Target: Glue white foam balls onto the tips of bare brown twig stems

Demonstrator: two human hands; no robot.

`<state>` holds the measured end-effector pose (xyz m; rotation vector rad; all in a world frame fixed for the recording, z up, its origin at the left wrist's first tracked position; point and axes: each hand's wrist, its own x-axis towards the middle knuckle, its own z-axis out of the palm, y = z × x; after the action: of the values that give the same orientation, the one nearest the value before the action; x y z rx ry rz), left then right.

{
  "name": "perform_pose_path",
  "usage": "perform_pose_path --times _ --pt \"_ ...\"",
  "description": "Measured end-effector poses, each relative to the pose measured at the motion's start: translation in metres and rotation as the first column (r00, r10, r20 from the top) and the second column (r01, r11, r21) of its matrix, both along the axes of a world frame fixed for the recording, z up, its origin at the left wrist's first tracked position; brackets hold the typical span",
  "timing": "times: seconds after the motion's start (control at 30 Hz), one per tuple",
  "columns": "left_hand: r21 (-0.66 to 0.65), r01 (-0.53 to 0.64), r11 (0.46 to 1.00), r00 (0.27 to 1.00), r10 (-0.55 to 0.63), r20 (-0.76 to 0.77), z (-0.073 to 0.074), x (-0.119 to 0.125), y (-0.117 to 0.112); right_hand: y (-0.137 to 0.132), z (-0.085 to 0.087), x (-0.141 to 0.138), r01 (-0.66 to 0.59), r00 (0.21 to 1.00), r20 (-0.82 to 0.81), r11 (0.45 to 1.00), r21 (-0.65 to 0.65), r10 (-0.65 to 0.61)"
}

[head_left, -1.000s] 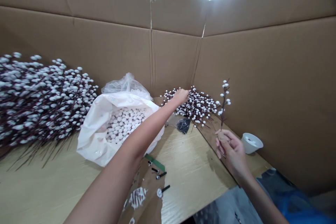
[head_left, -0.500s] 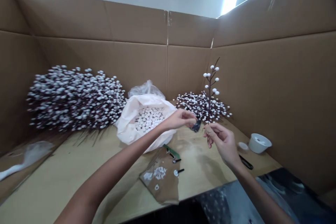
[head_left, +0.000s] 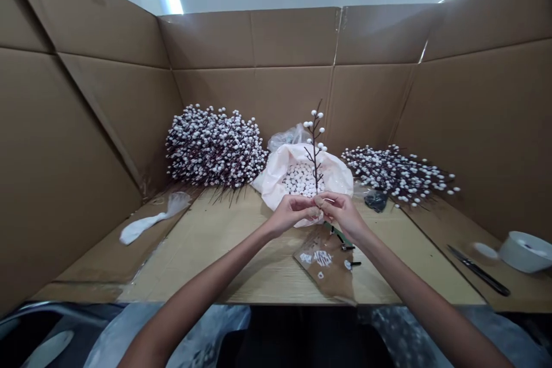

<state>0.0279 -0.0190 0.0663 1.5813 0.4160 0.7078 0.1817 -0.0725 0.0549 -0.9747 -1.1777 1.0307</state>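
Note:
A thin dark branch tipped with white berries (head_left: 315, 141) stands upright in front of the white plastic sack. My right hand (head_left: 341, 214) grips its lower stem. My left hand (head_left: 290, 214) comes in from the other side, and its fingertips pinch at the same stem. What lies between the fingers is hidden. The sack (head_left: 276, 181) is open and full of loose white berry beads (head_left: 299, 179).
Two heaps of berry branches lie on the table (head_left: 259, 276), a dense one (head_left: 215, 146) at left and a flatter one (head_left: 397, 175) at right. Also there are a small black bag (head_left: 376, 201), a cardboard scrap (head_left: 323, 261), a black-handled knife (head_left: 478, 270), and a white bowl (head_left: 526, 252), inside tall cardboard walls (head_left: 254, 98).
The view has swung left, centring the sack. My left hand has moved from the right-hand heap to the stem in my right hand, and the branch now stands straighter.

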Motion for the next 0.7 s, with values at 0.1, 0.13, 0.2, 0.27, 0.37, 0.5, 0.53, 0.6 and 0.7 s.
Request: perform_pose_path --times 0.1,0.13,0.2,0.27,0.37,0.5,0.53,0.6,0.7 --pt "-0.04 -0.031 0.999 0.999 0.032 0.028 -0.01 -0.01 0.004 0.006 -0.002 -0.01 -0.02 0.999 0.044 1.0 -0.009 0.021" --pt "-0.038 -0.057 0.998 0.998 0.058 0.037 -0.013 -0.012 0.005 0.007 -0.001 -0.011 -0.032 0.997 0.063 0.999 -0.016 0.033" --pt "-0.014 -0.123 0.992 0.991 0.124 0.049 -0.019 -0.015 0.007 0.009 0.002 -0.009 -0.065 0.99 0.122 0.997 -0.04 0.069" --pt "0.014 -0.191 0.981 0.981 0.19 0.046 -0.025 -0.017 0.008 0.011 0.007 0.002 -0.088 0.974 0.203 0.994 -0.059 0.098" --pt "0.018 -0.276 0.961 0.961 0.275 0.027 -0.035 -0.019 0.009 0.014 0.014 0.032 -0.103 0.954 0.279 0.994 -0.038 0.11" --pt "0.019 -0.368 0.93 0.93 0.367 0.014 -0.049 -0.021 0.011 0.022 0.009 0.083 -0.145 0.983 0.114 0.989 -0.007 0.145" --pt "0.016 -0.374 0.927 0.928 0.374 0.012 -0.053 -0.021 0.012 0.025 0.005 0.095 -0.129 0.991 0.039 0.992 -0.012 0.129" --pt "0.0 -0.368 0.93 0.93 0.368 0.003 -0.058 -0.022 0.014 0.03 -0.005 0.114 -0.073 0.992 -0.099 0.997 -0.004 0.072" --pt "-0.021 -0.368 0.93 0.93 0.367 -0.015 -0.064 -0.022 0.015 0.033 -0.017 0.131 -0.006 0.972 -0.234 1.0 -0.015 0.003"
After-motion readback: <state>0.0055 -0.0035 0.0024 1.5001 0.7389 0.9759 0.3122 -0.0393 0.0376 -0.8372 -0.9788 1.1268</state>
